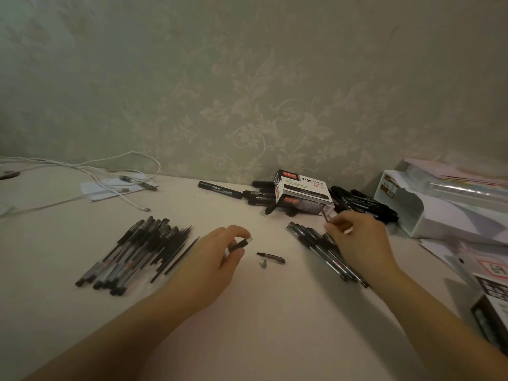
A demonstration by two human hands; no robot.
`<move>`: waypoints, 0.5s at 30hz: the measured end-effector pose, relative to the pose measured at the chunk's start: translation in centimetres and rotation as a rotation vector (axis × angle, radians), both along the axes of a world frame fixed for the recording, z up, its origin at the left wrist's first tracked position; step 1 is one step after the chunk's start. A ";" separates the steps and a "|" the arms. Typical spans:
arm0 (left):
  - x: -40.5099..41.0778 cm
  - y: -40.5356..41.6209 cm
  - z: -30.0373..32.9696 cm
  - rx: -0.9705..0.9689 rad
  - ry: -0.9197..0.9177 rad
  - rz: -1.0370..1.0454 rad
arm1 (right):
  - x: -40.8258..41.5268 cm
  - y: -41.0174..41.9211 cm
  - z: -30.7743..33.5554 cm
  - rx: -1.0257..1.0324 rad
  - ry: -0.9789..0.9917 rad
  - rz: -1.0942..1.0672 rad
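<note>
The pale table [247, 312] stands against a patterned wall. A pen pile [132, 254] lies at left. The left hand [211, 259] pinches a short barrel [240, 244] just above the surface, with a cap [272, 257] and tip [264, 264] lying beside it. The right hand [360, 240] pinches a thin refill [325, 215] over a second pile [321, 248]. The step is probably refill fitting. Next, the refill must be aligned with the barrel bore.

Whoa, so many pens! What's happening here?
Someone seems to be working on pen parts. The left hand pinches a short black piece, and the right hand holds a thin rod, maybe a refill, over the right pile of pens. A small black pen part lies on the table between the hands. A bigger pile lies to the left; a marker box stands at the back.
</note>
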State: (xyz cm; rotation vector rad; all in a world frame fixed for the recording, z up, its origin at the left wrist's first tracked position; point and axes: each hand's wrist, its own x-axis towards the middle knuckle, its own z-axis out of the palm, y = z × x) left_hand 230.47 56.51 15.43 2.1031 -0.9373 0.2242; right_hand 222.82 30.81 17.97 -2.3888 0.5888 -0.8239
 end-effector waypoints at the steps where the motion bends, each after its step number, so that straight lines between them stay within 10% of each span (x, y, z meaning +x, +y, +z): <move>1: 0.0 0.0 0.0 0.004 -0.008 0.015 | -0.3 -0.7 -0.2 -0.073 0.075 -0.045; 15: 3.1 2.5 0.3 0.148 -0.101 0.466 | -0.8 -1.4 -0.8 -0.248 0.295 -0.126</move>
